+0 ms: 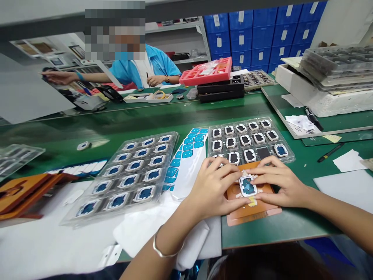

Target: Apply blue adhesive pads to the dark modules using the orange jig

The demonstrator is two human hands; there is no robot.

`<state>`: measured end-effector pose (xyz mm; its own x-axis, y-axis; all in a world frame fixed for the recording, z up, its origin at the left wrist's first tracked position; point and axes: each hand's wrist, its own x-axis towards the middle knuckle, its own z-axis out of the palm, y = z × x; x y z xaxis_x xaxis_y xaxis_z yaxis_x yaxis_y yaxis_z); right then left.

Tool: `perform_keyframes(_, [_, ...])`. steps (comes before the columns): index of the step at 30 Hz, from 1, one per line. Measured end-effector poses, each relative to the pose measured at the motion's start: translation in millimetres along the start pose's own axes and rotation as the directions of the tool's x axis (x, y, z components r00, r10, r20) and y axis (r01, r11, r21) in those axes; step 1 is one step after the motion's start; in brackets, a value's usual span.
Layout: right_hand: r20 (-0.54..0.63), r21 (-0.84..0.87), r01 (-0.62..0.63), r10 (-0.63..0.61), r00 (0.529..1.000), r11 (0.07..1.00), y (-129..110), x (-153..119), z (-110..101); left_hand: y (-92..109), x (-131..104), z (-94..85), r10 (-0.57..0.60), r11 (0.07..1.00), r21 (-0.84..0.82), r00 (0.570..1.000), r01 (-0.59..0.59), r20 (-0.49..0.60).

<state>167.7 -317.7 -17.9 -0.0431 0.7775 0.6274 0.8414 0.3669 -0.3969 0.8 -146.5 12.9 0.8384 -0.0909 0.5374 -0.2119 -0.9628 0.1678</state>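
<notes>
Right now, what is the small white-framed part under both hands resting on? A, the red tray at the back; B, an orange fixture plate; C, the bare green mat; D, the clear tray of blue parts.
B: the white-framed part sits on the orange fixture plate, with the left hand and right hand pressing around it.

A red tray (210, 72) sits on black trays (221, 90); blue bins (262, 35) line the back wall.
</notes>
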Motion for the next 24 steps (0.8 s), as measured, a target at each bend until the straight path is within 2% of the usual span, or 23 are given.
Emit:
perform_keyframes(13, [-0.014, 0.000, 0.012, -0.012, 1.000, 1.000, -2.3, 0.7, 0.4, 1.2, 0.2, -0.7, 0.002, 1.000, 0.002, 1.000, -0.002, 0.009])
perform_keyframes(16, [-0.014, -0.001, 0.011, -0.011, 1.000, 1.000, -1.8, 0.9, 0.9, 1.6, -0.2, -1.3, -0.016, 1.000, -0.004, 0.999, 0.016, 0.046])
perform_keyframes(21, [0.026, 0.001, -0.022, 0.022, 0.999, 1.000, -1.5, 1.6, 1.7, 2.0, -0.4, -1.7, -0.079, 0.997, -0.012, 0.982, 0.082, 0.174])
perform_keyframes(24, [0.020, -0.010, -0.044, 0.044, 0.999, 0.999, -1.9, 1.6, 2.5, 0.5, -1.4, 0.1, -0.092, 0.992, -0.065, 0.982, 0.104, 0.168])
